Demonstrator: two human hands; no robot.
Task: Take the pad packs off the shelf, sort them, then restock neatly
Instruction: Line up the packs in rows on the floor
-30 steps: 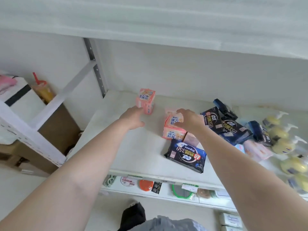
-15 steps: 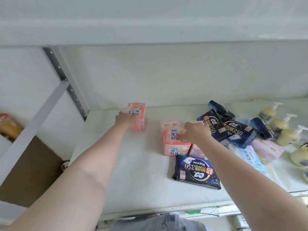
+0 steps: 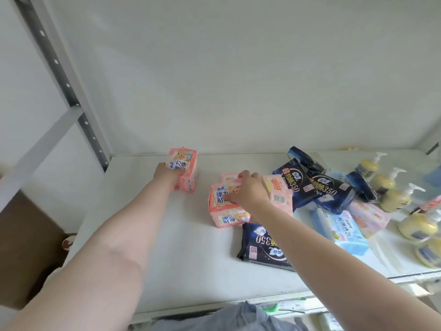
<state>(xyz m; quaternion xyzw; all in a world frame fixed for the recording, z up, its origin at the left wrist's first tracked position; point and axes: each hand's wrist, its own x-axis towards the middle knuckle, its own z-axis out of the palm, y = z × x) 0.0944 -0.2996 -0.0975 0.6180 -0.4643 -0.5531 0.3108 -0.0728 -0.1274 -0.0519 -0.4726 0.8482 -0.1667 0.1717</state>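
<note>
1. On a white shelf (image 3: 143,247), a person's left hand (image 3: 167,175) grips an upright pink pad pack (image 3: 185,170) near the back wall, at about eleven o'clock from the shelf's centre.
2. Its fingers curl around the pack's near face; the rest of the pack shows beyond them.
3. The right hand (image 3: 248,189) rests, fingers curled, on a stack of pink packs (image 3: 226,209) at centre; whether it truly grips them cannot be told.
4. Dark navy packs (image 3: 262,244) and blue packs (image 3: 348,232) lie jumbled toward three o'clock, beside yellow pump bottles (image 3: 393,197).
5. The packs look light, soft and squashy with slick film wrapping, so holding across the broad sides probably suits best.
</note>
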